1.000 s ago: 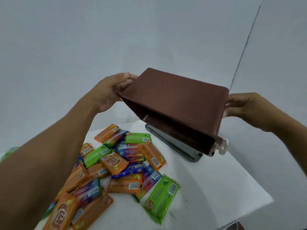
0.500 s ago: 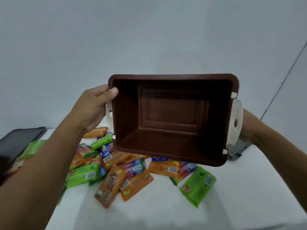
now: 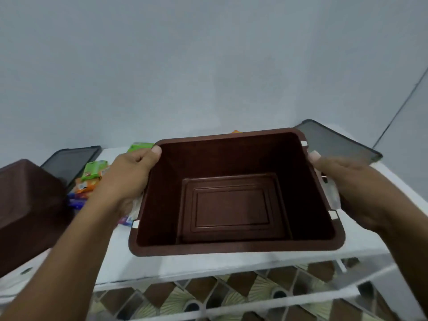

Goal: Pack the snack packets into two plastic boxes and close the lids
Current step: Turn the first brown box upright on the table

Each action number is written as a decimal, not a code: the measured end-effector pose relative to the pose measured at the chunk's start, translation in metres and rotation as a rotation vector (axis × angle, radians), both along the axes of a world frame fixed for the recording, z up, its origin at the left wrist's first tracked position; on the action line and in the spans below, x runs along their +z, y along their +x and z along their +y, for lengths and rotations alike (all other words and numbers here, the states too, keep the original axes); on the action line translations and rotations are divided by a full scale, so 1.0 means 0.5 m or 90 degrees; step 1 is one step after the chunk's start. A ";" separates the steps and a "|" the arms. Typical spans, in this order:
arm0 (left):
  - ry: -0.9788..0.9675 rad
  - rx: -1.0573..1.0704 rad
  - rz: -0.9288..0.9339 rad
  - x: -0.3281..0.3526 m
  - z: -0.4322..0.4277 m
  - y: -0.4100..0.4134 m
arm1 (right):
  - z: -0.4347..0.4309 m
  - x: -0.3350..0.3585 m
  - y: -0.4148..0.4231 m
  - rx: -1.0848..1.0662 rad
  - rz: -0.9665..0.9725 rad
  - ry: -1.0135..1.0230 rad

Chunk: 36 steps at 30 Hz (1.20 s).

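An empty brown plastic box with white side latches is upright in front of me, open side up, over the white table. My left hand grips its left rim, thumb on the far corner. My right hand holds its right side by the latch. Snack packets, green, orange and blue, lie behind my left hand, mostly hidden. A second brown box stands at the far left. One dark lid lies at the back left, another dark lid at the back right.
The table's front edge runs just below the held box. Beneath it are white shelf rails and a patterned tiled floor. A plain grey wall rises behind the table.
The box has turned from facing me with its opening to upright and has come down to the table. The view has tilted down, and the second box and both lids have come into sight.
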<state>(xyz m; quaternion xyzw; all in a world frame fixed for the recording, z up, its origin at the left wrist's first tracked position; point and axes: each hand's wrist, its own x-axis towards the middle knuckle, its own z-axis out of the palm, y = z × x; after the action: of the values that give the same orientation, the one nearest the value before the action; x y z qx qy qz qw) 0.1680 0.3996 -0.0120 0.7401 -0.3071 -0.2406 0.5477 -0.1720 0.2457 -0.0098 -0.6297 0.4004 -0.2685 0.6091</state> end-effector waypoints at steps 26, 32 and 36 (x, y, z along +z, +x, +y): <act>0.069 0.077 -0.010 -0.142 0.052 -0.018 | 0.061 -0.181 0.101 -0.191 0.186 -0.070; 0.046 0.079 0.005 -0.139 0.017 -0.002 | 0.020 -0.172 0.129 -0.202 0.185 -0.081; 0.036 0.073 -0.007 -0.144 0.011 0.000 | 0.009 -0.174 0.133 -0.183 0.201 -0.105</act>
<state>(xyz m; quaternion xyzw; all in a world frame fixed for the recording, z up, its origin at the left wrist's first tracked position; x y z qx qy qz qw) 0.1681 0.4051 -0.0839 0.7731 -0.2604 -0.2134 0.5375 -0.1057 0.2504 -0.0967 -0.6484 0.5529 -0.2822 0.4407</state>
